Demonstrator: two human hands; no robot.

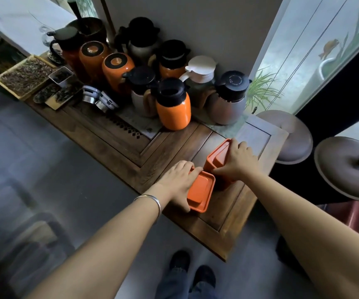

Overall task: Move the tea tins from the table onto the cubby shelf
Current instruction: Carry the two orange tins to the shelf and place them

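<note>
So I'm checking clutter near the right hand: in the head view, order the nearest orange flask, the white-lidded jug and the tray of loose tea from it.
1. Orange flask, just beyond the right hand, left.
2. White-lidded jug, behind it.
3. Tray of loose tea, far left.

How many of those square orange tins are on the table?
2. The near tin is under the left hand; the far tin beside it is under the right hand. Others may sit out of view.

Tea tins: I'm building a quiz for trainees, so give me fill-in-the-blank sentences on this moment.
1. Both square tea tins are coloured ____.
2. The left hand grips the nearer tin; the right hand grips the ____ tin.
3. The bracelet is on the ____ wrist.
Missing: orange; farther; left
</note>
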